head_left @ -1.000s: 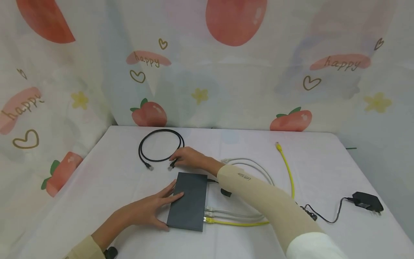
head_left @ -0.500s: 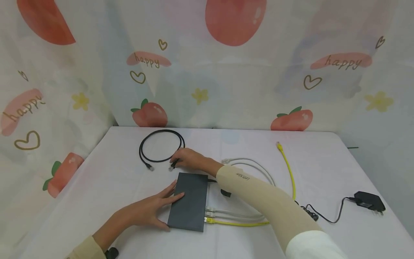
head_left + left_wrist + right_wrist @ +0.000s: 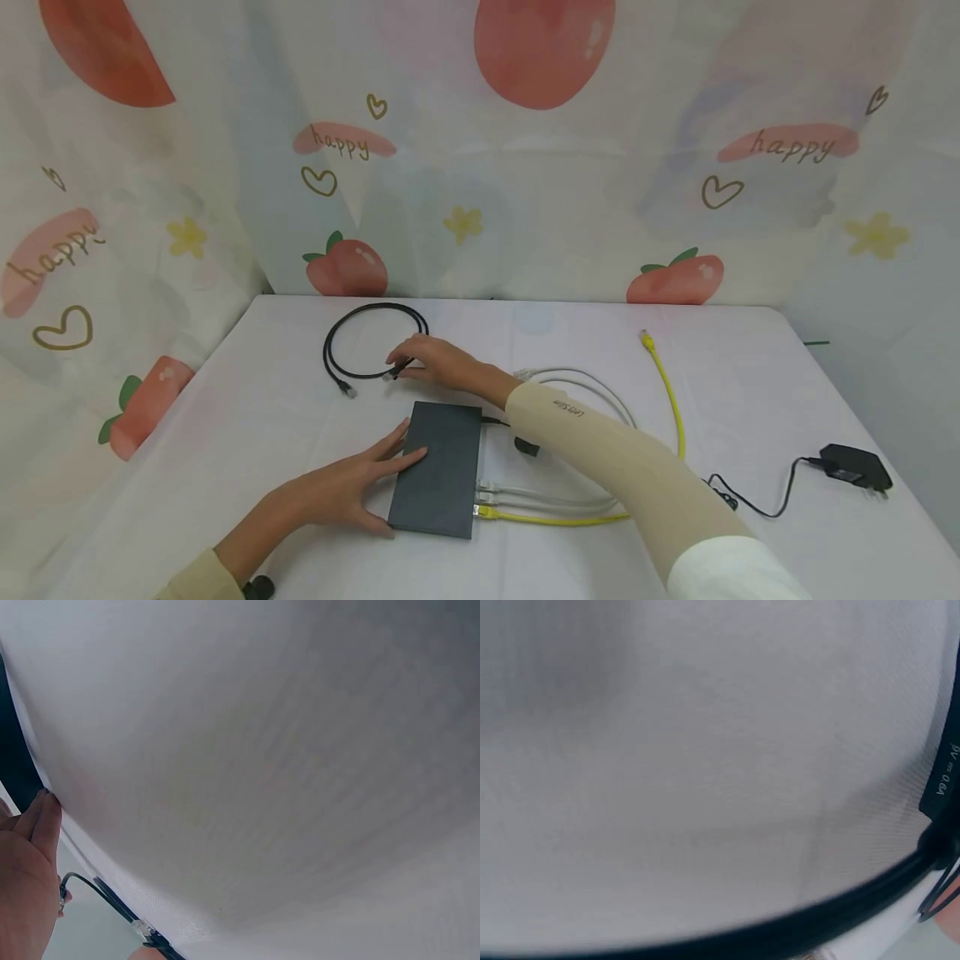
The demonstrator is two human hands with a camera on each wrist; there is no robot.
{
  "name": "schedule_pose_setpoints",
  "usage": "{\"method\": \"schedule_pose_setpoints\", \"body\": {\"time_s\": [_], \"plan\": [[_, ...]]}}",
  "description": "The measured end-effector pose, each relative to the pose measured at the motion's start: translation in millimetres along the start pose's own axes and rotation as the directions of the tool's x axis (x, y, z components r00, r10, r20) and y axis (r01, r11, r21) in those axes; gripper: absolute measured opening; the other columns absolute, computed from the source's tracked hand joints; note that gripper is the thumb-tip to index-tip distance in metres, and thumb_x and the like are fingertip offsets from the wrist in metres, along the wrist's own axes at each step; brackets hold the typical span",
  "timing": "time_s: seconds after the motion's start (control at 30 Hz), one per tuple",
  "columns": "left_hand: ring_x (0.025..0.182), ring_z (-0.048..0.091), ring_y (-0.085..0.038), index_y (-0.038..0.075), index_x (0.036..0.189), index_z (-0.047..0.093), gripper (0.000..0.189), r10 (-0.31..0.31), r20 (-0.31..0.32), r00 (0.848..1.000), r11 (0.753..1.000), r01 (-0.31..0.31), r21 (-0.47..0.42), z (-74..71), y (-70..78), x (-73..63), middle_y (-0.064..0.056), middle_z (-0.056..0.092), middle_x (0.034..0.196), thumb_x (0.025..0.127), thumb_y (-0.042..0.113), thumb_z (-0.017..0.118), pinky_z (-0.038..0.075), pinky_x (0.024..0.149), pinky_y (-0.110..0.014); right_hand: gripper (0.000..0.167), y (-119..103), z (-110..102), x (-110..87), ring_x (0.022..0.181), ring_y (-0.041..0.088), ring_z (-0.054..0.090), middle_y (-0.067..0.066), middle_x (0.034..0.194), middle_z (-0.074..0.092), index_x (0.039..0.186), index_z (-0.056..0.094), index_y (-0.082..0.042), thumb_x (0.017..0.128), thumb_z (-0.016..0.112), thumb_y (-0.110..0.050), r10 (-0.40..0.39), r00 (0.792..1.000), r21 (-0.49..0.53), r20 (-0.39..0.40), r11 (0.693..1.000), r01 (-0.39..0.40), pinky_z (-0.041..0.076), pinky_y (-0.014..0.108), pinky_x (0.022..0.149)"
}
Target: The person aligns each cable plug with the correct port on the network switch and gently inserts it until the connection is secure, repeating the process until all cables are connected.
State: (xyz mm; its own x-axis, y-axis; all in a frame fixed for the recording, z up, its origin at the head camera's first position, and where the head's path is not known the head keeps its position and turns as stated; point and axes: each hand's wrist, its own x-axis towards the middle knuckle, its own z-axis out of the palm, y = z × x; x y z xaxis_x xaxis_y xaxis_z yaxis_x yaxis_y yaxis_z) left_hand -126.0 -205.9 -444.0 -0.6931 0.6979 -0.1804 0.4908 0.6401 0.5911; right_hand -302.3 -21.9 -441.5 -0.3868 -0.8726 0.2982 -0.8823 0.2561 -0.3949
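A dark grey network switch (image 3: pixel 438 471) lies flat on the table, also at the left edge of the left wrist view. My left hand (image 3: pixel 341 487) rests against its left side, fingers spread, one fingertip on top and the thumb at the near corner. Beyond the switch is a coiled black network cable (image 3: pixel 327 346) with two clear-tipped plugs. My right hand (image 3: pixel 438 362) is over the coil's near right part, thumb and fingers parted around one plug (image 3: pixel 393 375). The other plug (image 3: pixel 348 389) lies to the left.
White cables (image 3: pixel 547 496) and a yellow cable (image 3: pixel 555 521) enter the switch's right side. The yellow cable's free end (image 3: pixel 647 340) lies at the back. A black power adapter (image 3: pixel 855 467) sits at right; its cord (image 3: pixel 780 930) enters the switch. My right forearm crosses above the cables.
My right hand has spread its fingers off the black cable's plug it pinched. That plug has shifted back and left, against the coil. The left hand has stayed on the switch.
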Motion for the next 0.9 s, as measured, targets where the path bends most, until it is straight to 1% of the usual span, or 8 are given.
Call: {"method": "schedule_pose_setpoints", "body": {"time_s": [0.17, 0.3, 0.37, 0.47, 0.53, 0.67, 0.77, 0.9], "plan": [[0.138, 0.018, -0.032, 0.025, 0.151, 0.022, 0.097, 0.020, -0.008, 1.000, 1.000, -0.019, 0.009, -0.2, 0.3, -0.5, -0.012, -0.003, 0.156, 0.074, 0.050, 0.075, 0.037, 0.099, -0.046, 0.020, 1.1, 1.6, -0.3, 0.098, 0.009, 0.059, 0.002, 0.103, 0.063, 0.107, 0.063, -0.008, 0.087, 0.068, -0.008, -0.010, 1.000, 0.045, 0.024, 0.999, 0.009, 0.043, 0.018, 0.085], [0.139, 0.017, -0.031, 0.026, 0.151, 0.022, 0.098, 0.024, -0.010, 1.000, 1.000, -0.024, 0.013, 0.8, -1.3, -0.6, -0.012, -0.004, 0.156, 0.074, 0.049, 0.076, 0.037, 0.099, -0.045, 0.016, 1.0, 3.4, -1.9, 0.097, 0.010, 0.059, 0.003, 0.102, 0.061, 0.105, 0.063, -0.006, 0.090, 0.064, -0.009, -0.024, 0.999, 0.078, 0.036, 0.997, 0.021, 0.044, 0.017, 0.083], [0.139, 0.017, -0.031, 0.025, 0.151, 0.022, 0.098, 0.027, -0.013, 1.000, 1.000, -0.027, 0.012, 1.4, -1.8, -0.5, -0.012, -0.004, 0.156, 0.073, 0.049, 0.076, 0.036, 0.100, -0.045, 0.016, 1.2, 4.5, -3.1, 0.098, 0.011, 0.058, 0.004, 0.103, 0.060, 0.106, 0.063, -0.005, 0.091, 0.063, -0.009, -0.052, 0.998, 0.075, 0.021, 0.996, 0.051, 0.043, 0.016, 0.084], [0.139, 0.016, -0.030, 0.025, 0.151, 0.023, 0.097, 0.028, -0.015, 0.999, 1.000, -0.028, 0.010, 2.2, -2.2, -0.6, -0.011, -0.004, 0.157, 0.074, 0.048, 0.076, 0.036, 0.100, -0.044, 0.017, 2.7, 6.7, -3.7, 0.099, 0.013, 0.056, 0.006, 0.105, 0.058, 0.108, 0.062, -0.003, 0.091, 0.061, -0.005, -0.132, 0.991, 0.043, -0.028, 0.990, 0.133, 0.041, 0.015, 0.085], [0.139, 0.016, -0.030, 0.025, 0.151, 0.023, 0.096, 0.028, -0.016, 0.999, 1.000, -0.028, 0.004, 2.6, -2.3, -0.5, -0.011, -0.004, 0.157, 0.074, 0.048, 0.076, 0.036, 0.100, -0.044, 0.018, 3.9, 7.8, -4.0, 0.099, 0.014, 0.055, 0.007, 0.105, 0.056, 0.107, 0.061, -0.002, 0.090, 0.063, -0.002, -0.196, 0.977, -0.007, -0.078, 0.981, 0.196, 0.041, 0.015, 0.086], [0.140, 0.015, -0.028, 0.026, 0.151, 0.023, 0.096, 0.014, -0.013, 1.000, 1.000, -0.014, -0.009, 2.3, -1.8, -0.5, -0.009, -0.004, 0.157, 0.074, 0.048, 0.076, 0.036, 0.100, -0.043, 0.019, 5.9, 7.5, -4.3, 0.098, 0.016, 0.053, 0.008, 0.104, 0.054, 0.103, 0.062, -0.003, 0.085, 0.067, 0.000, -0.308, 0.933, -0.147, -0.188, 0.948, 0.284, 0.041, 0.016, 0.086], [0.140, 0.016, -0.028, 0.027, 0.151, 0.023, 0.096, 0.008, -0.014, 1.000, 1.000, -0.009, -0.008, 2.1, -1.5, -0.4, -0.008, -0.004, 0.157, 0.074, 0.048, 0.076, 0.036, 0.100, -0.044, 0.019, 6.4, 5.4, -5.2, 0.097, 0.015, 0.055, 0.007, 0.103, 0.055, 0.102, 0.063, -0.003, 0.084, 0.069, -0.003, -0.343, 0.902, -0.234, -0.261, 0.929, 0.286, 0.041, 0.015, 0.086], [0.139, 0.016, -0.027, 0.027, 0.151, 0.023, 0.096, 0.006, -0.016, 1.000, 1.000, -0.006, -0.001, 2.2, -1.9, 0.0, -0.007, -0.004, 0.157, 0.074, 0.048, 0.077, 0.036, 0.100, -0.044, 0.023, 5.7, 1.8, -6.4, 0.096, 0.013, 0.059, 0.007, 0.100, 0.060, 0.105, 0.061, -0.002, 0.084, 0.070, -0.005, -0.361, 0.863, -0.289, -0.354, 0.920, 0.266, 0.043, 0.015, 0.085]]}}
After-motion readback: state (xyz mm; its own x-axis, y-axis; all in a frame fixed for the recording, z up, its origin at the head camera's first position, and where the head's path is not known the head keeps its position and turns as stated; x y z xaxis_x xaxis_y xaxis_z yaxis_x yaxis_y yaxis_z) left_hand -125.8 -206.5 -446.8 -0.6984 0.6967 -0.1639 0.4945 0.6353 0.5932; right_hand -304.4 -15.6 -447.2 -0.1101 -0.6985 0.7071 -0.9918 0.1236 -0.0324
